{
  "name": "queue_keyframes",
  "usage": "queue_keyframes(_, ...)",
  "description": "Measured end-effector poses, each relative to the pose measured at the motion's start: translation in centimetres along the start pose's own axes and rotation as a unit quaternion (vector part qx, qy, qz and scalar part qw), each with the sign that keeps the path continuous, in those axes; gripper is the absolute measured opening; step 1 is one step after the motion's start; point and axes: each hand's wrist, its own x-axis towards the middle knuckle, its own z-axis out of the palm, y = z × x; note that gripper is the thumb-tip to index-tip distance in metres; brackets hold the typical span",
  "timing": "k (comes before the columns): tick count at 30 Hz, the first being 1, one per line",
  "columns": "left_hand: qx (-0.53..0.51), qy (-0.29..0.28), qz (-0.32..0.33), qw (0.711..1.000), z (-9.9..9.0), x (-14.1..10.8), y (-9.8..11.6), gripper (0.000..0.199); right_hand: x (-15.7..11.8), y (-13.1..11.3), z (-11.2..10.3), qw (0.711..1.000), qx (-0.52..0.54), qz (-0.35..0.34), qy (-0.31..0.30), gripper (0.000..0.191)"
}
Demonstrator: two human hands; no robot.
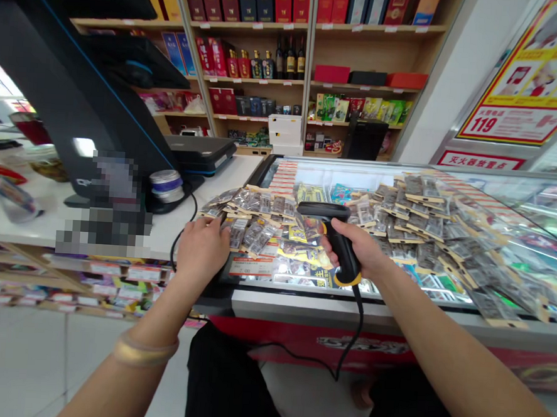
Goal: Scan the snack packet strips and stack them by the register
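My right hand is wrapped round the handle of a black and yellow barcode scanner, its head pointing left above the glass freezer top. A cord hangs from the handle and loops down past my legs. At the left end of the freezer, my left hand has its fingers closed at the edge of a small clear packet with dark contents; the fingertips are partly hidden. Similar packets with tan strips lie beside it. A larger, overlapping heap of them covers the right side of the glass.
Left of me, a black checkout terminal stands on a white counter, with a roll of tape by its base. Printed price labels lie under the glass. Behind the freezer are shelves with boxes and bottles.
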Motion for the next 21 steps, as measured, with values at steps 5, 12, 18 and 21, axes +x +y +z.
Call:
queue_keyframes(5, -0.139, 0.074, 0.051, 0.986, -0.6, 1.1, 3.9, 0.048, -2.3, -1.8, -3.0, 0.999, 0.004, -0.019, 0.046, 0.039)
queue_keyframes(12, -0.28, -0.069, 0.088, 0.953, -0.7, 3.6, 15.1, 0.043, -5.6, -3.1, -8.1, 0.993, 0.028, -0.035, 0.108, 0.039)
queue_keyframes(18, -0.209, -0.167, 0.041, 0.963, 1.6, 5.7, 21.4, 0.046, -5.1, -2.8, -10.2, 0.993, 0.019, -0.04, 0.109, 0.036)
queue_keyframes(21, -0.2, -0.176, 0.019, 0.964, 2.9, 6.1, 22.1, 0.051, -4.6, -2.4, -10.8, 0.994, 0.02, -0.036, 0.101, 0.037)
